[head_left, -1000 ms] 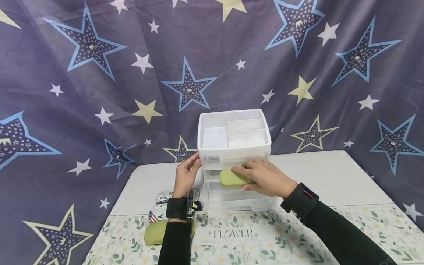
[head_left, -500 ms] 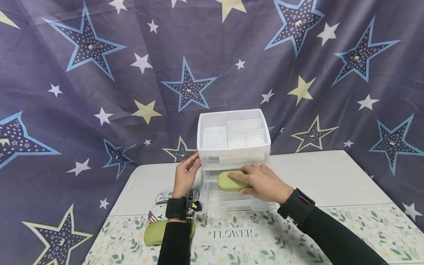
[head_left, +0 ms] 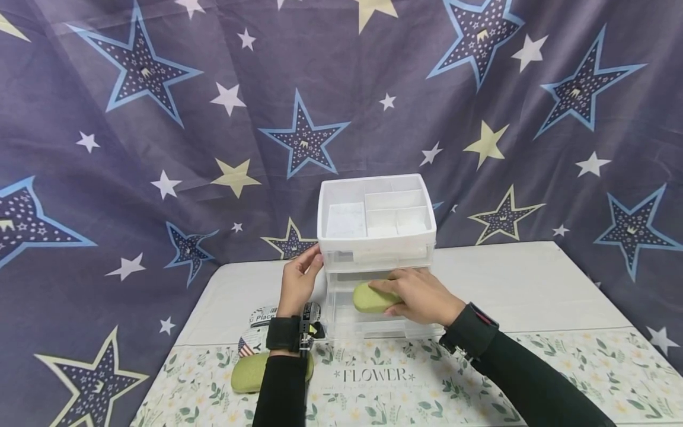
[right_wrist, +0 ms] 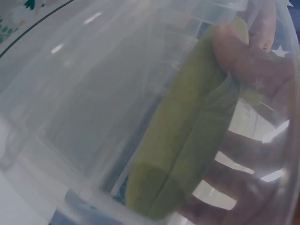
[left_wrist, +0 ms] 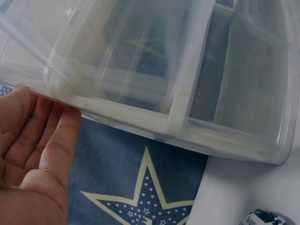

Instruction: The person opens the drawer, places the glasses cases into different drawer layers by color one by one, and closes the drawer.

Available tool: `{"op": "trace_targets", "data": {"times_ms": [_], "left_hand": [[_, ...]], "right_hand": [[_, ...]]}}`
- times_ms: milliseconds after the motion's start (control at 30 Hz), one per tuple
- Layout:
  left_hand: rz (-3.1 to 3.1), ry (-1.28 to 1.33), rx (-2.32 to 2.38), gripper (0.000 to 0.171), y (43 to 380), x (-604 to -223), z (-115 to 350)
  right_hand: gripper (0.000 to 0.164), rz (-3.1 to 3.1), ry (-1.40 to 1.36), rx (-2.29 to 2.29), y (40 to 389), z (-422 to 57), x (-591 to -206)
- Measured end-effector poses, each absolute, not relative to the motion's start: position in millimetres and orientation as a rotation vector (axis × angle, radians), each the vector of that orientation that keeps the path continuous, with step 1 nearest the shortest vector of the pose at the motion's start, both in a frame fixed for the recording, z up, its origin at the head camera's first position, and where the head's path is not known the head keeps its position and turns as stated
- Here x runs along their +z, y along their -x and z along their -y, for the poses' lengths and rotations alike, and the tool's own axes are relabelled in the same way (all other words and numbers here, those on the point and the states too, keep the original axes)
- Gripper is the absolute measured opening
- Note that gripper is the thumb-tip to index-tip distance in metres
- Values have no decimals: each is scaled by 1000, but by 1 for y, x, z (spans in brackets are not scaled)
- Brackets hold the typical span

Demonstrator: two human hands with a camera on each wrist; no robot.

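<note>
My right hand grips an olive-green glasses case inside the pulled-out lower drawer of a small plastic drawer unit. Through the clear drawer wall, the right wrist view shows the case with its seam along its length and fingers around it. My left hand rests its fingertips on the left side of the white-topped unit. In the left wrist view these fairly straight fingers touch the edge of the clear plastic. A second olive-green case lies partly behind my left forearm.
A printed black-and-white item lies beside my left wrist, partly covered by it. The unit's top tray has several compartments. A flower-patterned cloth covers the front of the white table; a star-patterned curtain hangs behind.
My right hand has moved the glasses case slightly down, deeper into the lower drawer. My left hand has stayed at the unit's side.
</note>
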State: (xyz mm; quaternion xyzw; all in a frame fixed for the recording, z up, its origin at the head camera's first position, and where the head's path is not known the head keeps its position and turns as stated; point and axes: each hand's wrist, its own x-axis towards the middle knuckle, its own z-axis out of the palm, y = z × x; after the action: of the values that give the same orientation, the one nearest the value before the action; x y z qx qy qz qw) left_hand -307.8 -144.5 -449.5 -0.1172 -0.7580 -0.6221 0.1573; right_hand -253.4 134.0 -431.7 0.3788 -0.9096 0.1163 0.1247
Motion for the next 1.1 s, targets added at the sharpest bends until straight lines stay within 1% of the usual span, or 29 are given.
{"op": "trace_targets", "data": {"times_ms": [167,433,800,933,1100], "left_hand": [[2159,362,-1777,37,308,-449,145],[2156,326,-1803,37,308,-448,144],[2165,318,-1802,37,307,-449,143],[2157,334,-1797,37,308,-450,143],[2160,334,-1789,37,308,-450,144]], "right_hand": [[68,2722,-1088,357,256,-132,-432],[69,2772,-1097,367,260,-131,-432],[67,2893,-1095,416,253,-138,-426],[59,2848,-1104,396,248,-142,-422],[37,2767,-1081,358,244,-148,-421]]}}
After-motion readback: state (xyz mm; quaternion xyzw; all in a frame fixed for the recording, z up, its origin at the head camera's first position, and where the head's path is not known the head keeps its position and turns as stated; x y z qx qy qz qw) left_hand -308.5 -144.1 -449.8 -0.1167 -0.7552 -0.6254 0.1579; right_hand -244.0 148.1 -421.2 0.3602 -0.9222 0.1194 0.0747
